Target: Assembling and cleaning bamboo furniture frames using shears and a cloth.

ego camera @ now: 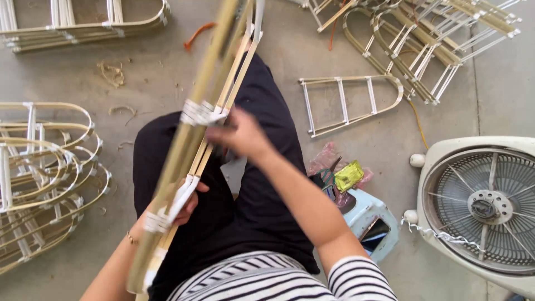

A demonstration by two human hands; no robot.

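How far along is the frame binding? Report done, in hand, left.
Done: finished arched cane frames with white bindings lie stacked at left and upper right. In hand: the left hand steadies a long cane frame while the right hand works beside its white binding. What is left cannot be told.

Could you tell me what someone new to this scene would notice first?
A long bamboo frame with white bindings crosses the person's lap; the left hand holds it low down and the right hand works at a binding. Finished frames pile up on the floor at left and top right, and a fan lies at right.
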